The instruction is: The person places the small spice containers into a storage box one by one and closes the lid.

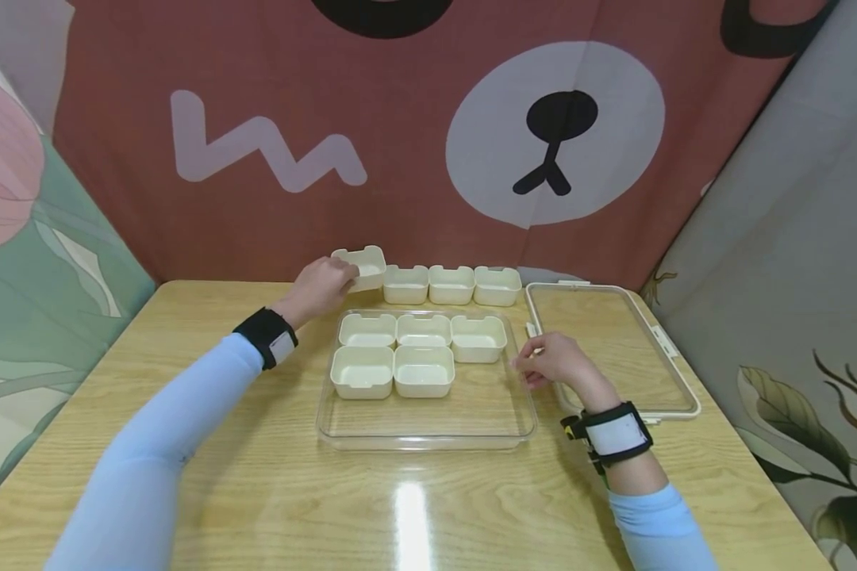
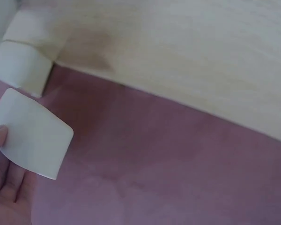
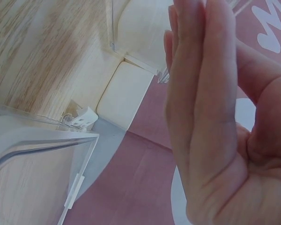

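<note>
My left hand (image 1: 320,287) pinches a small cream open-topped box (image 1: 368,268) at the back of the table. The thumb lies on one side of it in the left wrist view, where the box (image 2: 35,133) is tilted. Three matching boxes (image 1: 451,285) stand in a row just to its right. In front is a clear shallow tray (image 1: 428,434) with several such boxes (image 1: 424,373) in two rows; its front right part holds none. Beside the tray's right rim is my right hand (image 1: 559,361), fingers loosely bent and holding nothing.
A clear lid with a white frame (image 1: 674,373) and side clips lies to the right of the tray, partly behind my right hand. The wooden table (image 1: 257,492) meets a red printed cloth (image 1: 400,214) at the back, close behind the row of boxes.
</note>
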The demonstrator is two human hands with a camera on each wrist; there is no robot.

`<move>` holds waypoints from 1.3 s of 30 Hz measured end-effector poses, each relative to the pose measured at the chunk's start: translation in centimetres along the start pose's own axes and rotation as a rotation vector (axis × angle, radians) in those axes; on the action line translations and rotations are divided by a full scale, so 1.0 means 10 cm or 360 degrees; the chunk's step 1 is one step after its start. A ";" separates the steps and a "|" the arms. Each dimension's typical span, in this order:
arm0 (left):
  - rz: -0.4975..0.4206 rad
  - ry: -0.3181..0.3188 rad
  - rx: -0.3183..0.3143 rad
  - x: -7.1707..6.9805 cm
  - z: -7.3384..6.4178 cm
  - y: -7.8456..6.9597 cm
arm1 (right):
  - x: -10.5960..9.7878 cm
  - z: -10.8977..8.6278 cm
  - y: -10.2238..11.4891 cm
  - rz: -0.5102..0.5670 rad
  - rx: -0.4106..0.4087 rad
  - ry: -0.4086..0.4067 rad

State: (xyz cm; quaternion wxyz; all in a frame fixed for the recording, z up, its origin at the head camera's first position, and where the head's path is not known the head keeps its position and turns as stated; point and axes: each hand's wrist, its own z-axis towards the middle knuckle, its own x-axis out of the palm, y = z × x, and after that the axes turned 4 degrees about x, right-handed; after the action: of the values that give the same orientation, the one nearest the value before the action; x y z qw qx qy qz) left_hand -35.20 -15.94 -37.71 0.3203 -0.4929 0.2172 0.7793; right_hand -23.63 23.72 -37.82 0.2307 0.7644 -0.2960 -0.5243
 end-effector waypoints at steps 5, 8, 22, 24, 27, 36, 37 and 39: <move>0.0059 -0.0111 0.0058 -0.14 0.05 -0.16 | 0.00 0.00 0.01 -0.0009 -0.0025 -0.0002; 0.0089 -0.0150 0.0122 -0.22 0.09 -0.30 | -0.01 0.00 0.01 -0.0017 -0.0020 -0.0007; 0.0137 -0.0212 0.0421 -0.39 0.28 -1.00 | -0.02 0.02 -0.05 0.0006 -0.0020 0.0021; 0.0122 -0.0230 0.0465 -0.38 0.30 -1.08 | -0.02 0.03 -0.06 0.0026 -0.0021 0.0030; 0.0101 -0.0239 0.0510 -0.36 0.33 -1.18 | -0.02 0.04 -0.07 0.0049 -0.0034 0.0048; 0.0109 -0.0221 0.0620 -0.27 0.40 -1.40 | -0.03 0.06 -0.10 0.0093 -0.0097 0.0107; 0.0111 -0.0226 0.0637 -0.26 0.40 -1.43 | -0.04 0.05 -0.10 0.0097 -0.0102 0.0112; 0.0110 -0.0241 0.0678 -0.24 0.41 -1.48 | -0.04 0.05 -0.11 0.0113 -0.0108 0.0124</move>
State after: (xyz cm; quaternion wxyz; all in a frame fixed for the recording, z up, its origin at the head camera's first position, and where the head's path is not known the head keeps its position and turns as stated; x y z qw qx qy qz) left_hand -26.44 -3.60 -34.14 0.4057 -0.3464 0.3690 0.7611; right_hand -23.99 24.76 -38.41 0.2862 0.7650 -0.2959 -0.4953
